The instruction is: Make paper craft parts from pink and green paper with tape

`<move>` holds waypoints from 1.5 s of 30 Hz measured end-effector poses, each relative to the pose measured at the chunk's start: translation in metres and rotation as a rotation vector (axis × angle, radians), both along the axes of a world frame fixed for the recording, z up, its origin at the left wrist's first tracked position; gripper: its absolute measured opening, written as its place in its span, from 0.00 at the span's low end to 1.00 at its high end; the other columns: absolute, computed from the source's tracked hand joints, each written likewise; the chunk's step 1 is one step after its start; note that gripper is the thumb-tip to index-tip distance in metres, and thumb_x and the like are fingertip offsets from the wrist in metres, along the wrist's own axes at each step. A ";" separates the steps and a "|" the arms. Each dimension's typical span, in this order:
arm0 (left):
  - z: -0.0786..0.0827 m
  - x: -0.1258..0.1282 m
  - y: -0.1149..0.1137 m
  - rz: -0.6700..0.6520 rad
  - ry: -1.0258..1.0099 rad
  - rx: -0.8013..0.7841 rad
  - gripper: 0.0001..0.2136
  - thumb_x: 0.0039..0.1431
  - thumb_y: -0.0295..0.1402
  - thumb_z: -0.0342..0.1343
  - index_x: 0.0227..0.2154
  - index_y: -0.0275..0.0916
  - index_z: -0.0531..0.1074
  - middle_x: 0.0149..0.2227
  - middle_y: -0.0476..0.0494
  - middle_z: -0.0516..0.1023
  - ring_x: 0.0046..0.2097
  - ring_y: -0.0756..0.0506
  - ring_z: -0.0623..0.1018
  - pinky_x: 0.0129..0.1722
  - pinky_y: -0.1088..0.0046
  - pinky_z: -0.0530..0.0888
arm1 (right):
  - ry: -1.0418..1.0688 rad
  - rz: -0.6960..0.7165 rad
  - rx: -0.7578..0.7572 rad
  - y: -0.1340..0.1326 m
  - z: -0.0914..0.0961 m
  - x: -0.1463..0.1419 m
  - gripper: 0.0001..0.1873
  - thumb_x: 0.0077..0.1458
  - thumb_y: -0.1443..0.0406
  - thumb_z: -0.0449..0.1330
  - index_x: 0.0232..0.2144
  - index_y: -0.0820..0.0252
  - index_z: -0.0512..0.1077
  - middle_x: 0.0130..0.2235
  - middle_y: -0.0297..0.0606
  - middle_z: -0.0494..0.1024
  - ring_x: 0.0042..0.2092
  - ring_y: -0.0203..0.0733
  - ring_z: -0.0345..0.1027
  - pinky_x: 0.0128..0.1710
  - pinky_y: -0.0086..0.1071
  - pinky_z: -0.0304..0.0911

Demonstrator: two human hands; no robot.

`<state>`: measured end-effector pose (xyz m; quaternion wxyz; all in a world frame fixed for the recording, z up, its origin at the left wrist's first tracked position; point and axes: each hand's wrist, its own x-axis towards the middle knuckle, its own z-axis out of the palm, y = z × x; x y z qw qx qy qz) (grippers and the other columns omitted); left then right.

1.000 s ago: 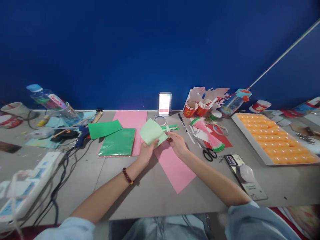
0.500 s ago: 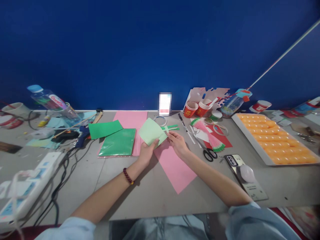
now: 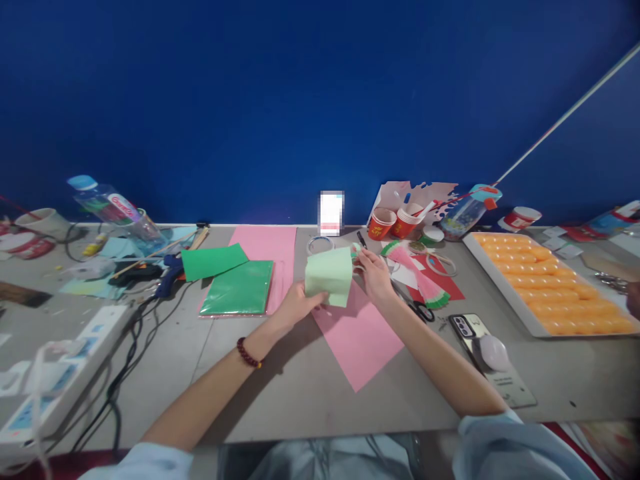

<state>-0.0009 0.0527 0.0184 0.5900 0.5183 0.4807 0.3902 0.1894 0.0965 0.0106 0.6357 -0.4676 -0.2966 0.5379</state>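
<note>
A light green sheet of paper, bent near its top, is gripped along its lower left by my left hand, thumb in front. At the sheet's right edge, my right hand has its fingertips pinched together on a thin pale green strip, partly hidden by the fingers. Below both hands lies a pink sheet. A roll of tape rests just behind the paper. Black-handled scissors lie beside my right forearm, which partly covers them.
To the left are a packet of green paper, a loose green sheet, a glue gun and a power strip. To the right stand red paper cups, a phone and a tray of orange balls. Another person's hand shows at the right edge.
Both hands have shifted right with the light green paper, which has turned and now shows a bent top. The green strips seen behind it before are now mostly hidden.
</note>
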 end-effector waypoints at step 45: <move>0.001 -0.025 0.005 -0.253 0.372 0.319 0.10 0.51 0.38 0.57 0.32 0.36 0.75 0.29 0.46 0.77 0.32 0.48 0.74 0.31 0.75 0.68 | -1.024 0.832 0.189 -0.023 0.041 0.033 0.11 0.53 0.60 0.55 0.35 0.58 0.75 0.32 0.34 0.76 0.31 0.35 0.66 0.30 0.28 0.59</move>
